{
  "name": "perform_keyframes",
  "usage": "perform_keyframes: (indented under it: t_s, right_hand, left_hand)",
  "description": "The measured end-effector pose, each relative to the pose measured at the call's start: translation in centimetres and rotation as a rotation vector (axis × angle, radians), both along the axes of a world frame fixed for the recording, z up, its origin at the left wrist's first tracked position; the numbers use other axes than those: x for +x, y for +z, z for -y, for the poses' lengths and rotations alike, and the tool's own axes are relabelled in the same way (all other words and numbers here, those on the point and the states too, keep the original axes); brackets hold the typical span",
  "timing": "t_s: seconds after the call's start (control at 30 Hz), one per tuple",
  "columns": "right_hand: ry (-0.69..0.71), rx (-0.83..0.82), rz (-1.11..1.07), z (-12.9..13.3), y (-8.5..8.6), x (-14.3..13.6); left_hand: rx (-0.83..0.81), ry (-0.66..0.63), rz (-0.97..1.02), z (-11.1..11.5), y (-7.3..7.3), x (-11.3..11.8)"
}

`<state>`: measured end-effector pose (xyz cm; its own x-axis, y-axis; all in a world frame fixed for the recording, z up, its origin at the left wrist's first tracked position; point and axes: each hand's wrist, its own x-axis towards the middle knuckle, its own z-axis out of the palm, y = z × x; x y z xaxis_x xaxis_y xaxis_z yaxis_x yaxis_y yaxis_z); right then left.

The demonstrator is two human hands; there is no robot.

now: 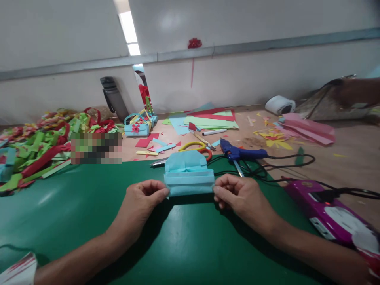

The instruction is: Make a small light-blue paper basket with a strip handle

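Observation:
A folded light-blue paper pouch [189, 180] with a raised flap is held between my hands, just above the green mat [190, 245]. My left hand [148, 200] pinches its lower left corner between thumb and fingers. On the other side, my right hand [237, 196] pinches the lower right corner the same way. Behind the pouch lie scissors [192, 146] with yellow and orange handles, partly hidden by the flap. A blue glue gun [242, 151] rests behind my right hand, its black cord trailing right.
A heap of paper strips [56, 138] spreads at the left. Small blue paper bags [136, 130], paper sheets [212, 119] and a dark bottle [114, 99] stand or lie at the back. A purple power strip [329, 213] is at the right, near a white tape roll [280, 105].

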<state>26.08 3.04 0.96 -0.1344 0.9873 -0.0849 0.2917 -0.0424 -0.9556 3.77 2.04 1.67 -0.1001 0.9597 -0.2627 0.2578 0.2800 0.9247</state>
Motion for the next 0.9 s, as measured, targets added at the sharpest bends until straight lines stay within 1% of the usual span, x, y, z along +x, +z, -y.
perform_keyframes:
  t_s: [0.2,0.4,0.57,0.67,0.8,0.87,0.9]
  right_hand:
    - [-0.008,0.034,0.033,0.1,0.1,0.0]
    - [0.047,0.057,0.104,0.4,0.1,0.0]
    - [0.067,0.074,0.186,0.4,0.1,0.0]
    - [0.122,0.087,0.296,0.2,0.2,0.3]
    - [0.222,0.127,0.545,0.1,0.9,0.9]
    - [0.193,0.196,0.655,0.4,1.6,1.1]
    - [0.161,0.270,0.695,0.6,2.0,1.1]
  left_hand:
    - [0.024,-0.042,0.062,0.0,-0.2,0.1]
    - [0.070,-0.104,0.005,0.0,-0.1,0.1]
    - [0.129,-0.147,-0.063,0.1,-0.1,-0.2]
    - [0.163,-0.161,-0.107,0.3,-0.2,-0.3]
    - [0.263,-0.193,-0.184,0.8,-0.4,-0.4]
    - [0.313,-0.232,-0.222,1.0,-0.5,-0.5]
    - [0.332,-0.251,-0.236,1.0,-0.6,-0.5]
